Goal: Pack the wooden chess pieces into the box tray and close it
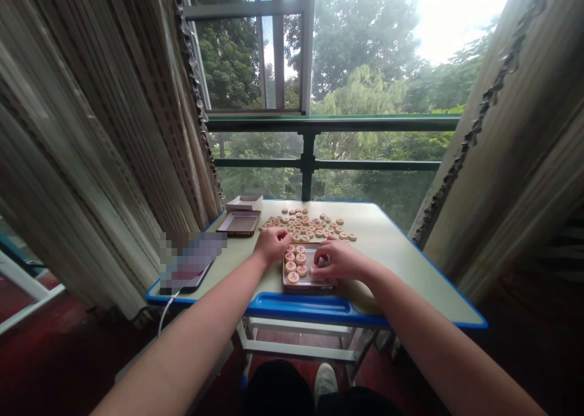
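A shallow open box [311, 289] lies near the front of the desk. Along its left side sit several round wooden Chinese chess pieces [292, 277] with red characters, arranged in two columns. My right hand [340, 259] reaches over the right part of the box, its fingers closed around a Chinese chess piece [314, 269] at the box floor. At the box's far left corner is my left hand [272, 244], fingers curled together; whatever they hold is hidden. Beyond both hands, many loose pieces [305, 222] are scattered on the desk, some partly covered by my fingers.
Two more shallow boxes, one grey-lined tray [239, 222] and one behind it [244, 202], stand at the back left. A blurred flat device [194, 263] with a white cable [165, 312] lies at left. The blue-edged desk [401, 276] stands against a window railing [333, 124] between curtains.
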`<state>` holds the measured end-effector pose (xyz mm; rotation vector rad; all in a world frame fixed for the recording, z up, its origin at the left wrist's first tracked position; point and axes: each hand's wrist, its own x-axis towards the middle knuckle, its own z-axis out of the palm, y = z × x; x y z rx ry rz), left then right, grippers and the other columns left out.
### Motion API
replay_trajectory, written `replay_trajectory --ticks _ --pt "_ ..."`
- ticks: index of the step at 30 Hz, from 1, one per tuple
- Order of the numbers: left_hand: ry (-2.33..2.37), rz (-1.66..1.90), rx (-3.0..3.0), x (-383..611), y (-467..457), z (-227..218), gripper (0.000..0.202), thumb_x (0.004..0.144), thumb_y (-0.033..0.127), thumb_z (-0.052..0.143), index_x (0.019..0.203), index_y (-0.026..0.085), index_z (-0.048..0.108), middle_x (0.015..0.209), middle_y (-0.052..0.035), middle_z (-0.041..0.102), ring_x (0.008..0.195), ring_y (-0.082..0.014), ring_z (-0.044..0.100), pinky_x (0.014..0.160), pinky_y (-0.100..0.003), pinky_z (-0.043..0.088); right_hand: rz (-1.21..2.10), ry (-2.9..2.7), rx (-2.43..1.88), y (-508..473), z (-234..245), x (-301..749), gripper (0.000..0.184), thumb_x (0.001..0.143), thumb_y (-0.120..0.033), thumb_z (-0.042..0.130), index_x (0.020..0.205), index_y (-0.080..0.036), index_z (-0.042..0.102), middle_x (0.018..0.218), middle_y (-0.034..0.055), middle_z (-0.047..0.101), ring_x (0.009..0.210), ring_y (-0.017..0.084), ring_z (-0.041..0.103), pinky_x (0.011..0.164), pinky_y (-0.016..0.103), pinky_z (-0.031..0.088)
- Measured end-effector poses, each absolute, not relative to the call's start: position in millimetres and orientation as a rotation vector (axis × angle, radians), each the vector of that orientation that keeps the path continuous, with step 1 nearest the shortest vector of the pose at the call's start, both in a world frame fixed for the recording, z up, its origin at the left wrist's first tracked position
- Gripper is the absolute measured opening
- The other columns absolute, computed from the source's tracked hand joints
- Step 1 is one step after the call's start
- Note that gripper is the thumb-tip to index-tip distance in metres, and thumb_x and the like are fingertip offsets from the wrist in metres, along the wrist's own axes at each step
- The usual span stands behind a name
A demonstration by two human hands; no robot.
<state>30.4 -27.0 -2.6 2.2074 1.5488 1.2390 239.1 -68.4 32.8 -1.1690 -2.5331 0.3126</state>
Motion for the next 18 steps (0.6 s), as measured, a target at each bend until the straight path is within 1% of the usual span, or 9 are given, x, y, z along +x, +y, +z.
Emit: replay_trajectory --ticks 2,4,6,8,11,14,16,18 --pt "1.535 1.24 2.224 30.4 -27.8 -1.6 0.027 0.074 0.031 0.053 0.055 0.015 0.063 0.054 -0.0007 0.06 0.056 -0.0119 0.051 0.058 -0.023 0.037 0.375 -2.544 -1.162 -68.7 35.6 241.0 0.025 0.064 -0.039 0.07 0.083 -0.022 0.071 0.071 0.0025 0.061 0.076 0.018 0.05 0.062 0.026 0.036" --pt "1.531 1.246 2.242 30.3 -29.6 0.3 0.028 0.075 0.032 0.053 0.054 0.015 0.063 0.054 -0.0009 0.061 0.057 -0.0122 0.051 0.059 -0.024 0.037 0.427 -2.576 -1.14 -69.7 39.1 242.5 0.025 0.066 -0.033 0.068 0.088 -0.023 0.071 0.075 0.0025 0.062 0.077 0.018 0.05 0.065 0.027 0.037" --pt "1.527 1.26 2.25 30.3 -32.0 2.5 0.029 0.075 0.032 0.052 0.054 0.015 0.062 0.053 -0.0011 0.06 0.056 -0.0123 0.051 0.059 -0.024 0.037 0.446 -2.609 -1.121 -70.9 41.6 242.7 0.018 0.067 -0.028 0.066 0.084 -0.023 0.072 0.075 0.0027 0.062 0.078 0.018 0.05 0.068 0.028 0.037" --pt "1.509 1.262 2.255 30.7 -34.4 4.6 0.028 0.075 0.031 0.052 0.054 0.015 0.062 0.054 -0.0012 0.06 0.057 -0.0123 0.051 0.059 -0.023 0.038 0.447 -2.62 -1.098 -71.5 41.9 241.8 0.014 0.068 -0.027 0.065 0.079 -0.023 0.073 0.073 0.0027 0.062 0.078 0.018 0.05 0.07 0.028 0.037" --pt "1.481 1.246 2.275 31.4 -36.7 6.0 0.026 0.075 0.029 0.053 0.054 0.015 0.062 0.055 -0.0012 0.061 0.056 -0.0119 0.051 0.059 -0.023 0.038 0.448 -2.599 -1.076 -71.1 39.4 240.8 0.017 0.066 -0.031 0.068 0.081 -0.024 0.073 0.072 0.0023 0.063 0.076 0.018 0.051 0.068 0.028 0.038" --pt "1.472 1.234 2.3 32.1 -37.5 6.2 0.027 0.075 0.027 0.053 0.053 0.015 0.061 0.054 -0.0009 0.06 0.055 -0.0111 0.049 0.06 -0.023 0.038 0.468 -2.591 -1.063 -70.1 36.8 240.9 0.015 0.067 -0.032 0.067 0.078 -0.023 0.073 0.069 0.0021 0.062 0.073 0.017 0.05 0.065 0.027 0.038" --pt "1.459 1.241 2.303 32.2 -38.3 6.9 0.028 0.075 0.027 0.053 0.052 0.015 0.061 0.053 -0.0006 0.059 0.054 -0.0107 0.048 0.06 -0.023 0.038 0.459 -2.575 -1.045 -69.6 36.0 240.7 0.015 0.069 -0.033 0.066 0.076 -0.022 0.073 0.067 0.0021 0.062 0.071 0.016 0.051 0.065 0.027 0.038" --pt "1.397 1.234 2.278 32.2 -40.3 9.0 0.026 0.075 0.029 0.055 0.055 0.014 0.063 0.053 -0.0007 0.059 0.054 -0.0104 0.048 0.057 -0.023 0.038 0.408 -2.53 -1.022 -69.1 35.4 240.0 0.015 0.069 -0.033 0.066 0.077 -0.022 0.073 0.068 0.0021 0.061 0.071 0.016 0.051 0.066 0.027 0.039"
